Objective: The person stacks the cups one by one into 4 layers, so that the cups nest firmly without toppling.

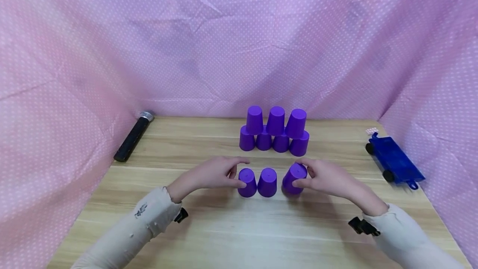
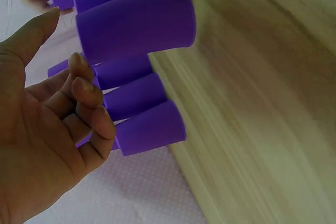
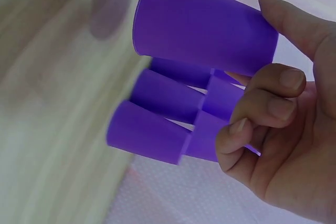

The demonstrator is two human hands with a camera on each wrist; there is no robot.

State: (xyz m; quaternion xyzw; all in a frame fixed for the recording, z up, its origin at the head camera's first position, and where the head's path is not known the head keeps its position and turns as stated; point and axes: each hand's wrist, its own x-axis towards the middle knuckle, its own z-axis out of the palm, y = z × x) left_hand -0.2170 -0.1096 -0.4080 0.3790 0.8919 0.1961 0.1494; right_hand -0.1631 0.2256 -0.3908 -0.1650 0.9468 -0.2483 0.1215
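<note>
Three upside-down purple cups stand in a front row. My right hand (image 1: 323, 177) pinches the right cup (image 1: 294, 179) between thumb and fingers near its narrow top, and that cup leans slightly. In the right wrist view the thumb lies along the base of this cup (image 3: 205, 27), the other fingers curling below. Beside the left cup (image 1: 247, 182) is my left hand (image 1: 214, 172), thumb and index finger spread around its top with a loose grasp. The left wrist view has the thumb apart from the near cup (image 2: 136, 22). A middle cup (image 1: 267, 182) stands between them.
Behind the front row rises a two-tier stack of purple cups (image 1: 276, 121), three on top of several. A black microphone-like stick (image 1: 132, 138) lies at the left edge of the wooden table (image 1: 239, 235). A blue toy trailer (image 1: 396, 159) sits at the right. Pink dotted cloth (image 1: 224, 45) surrounds the table.
</note>
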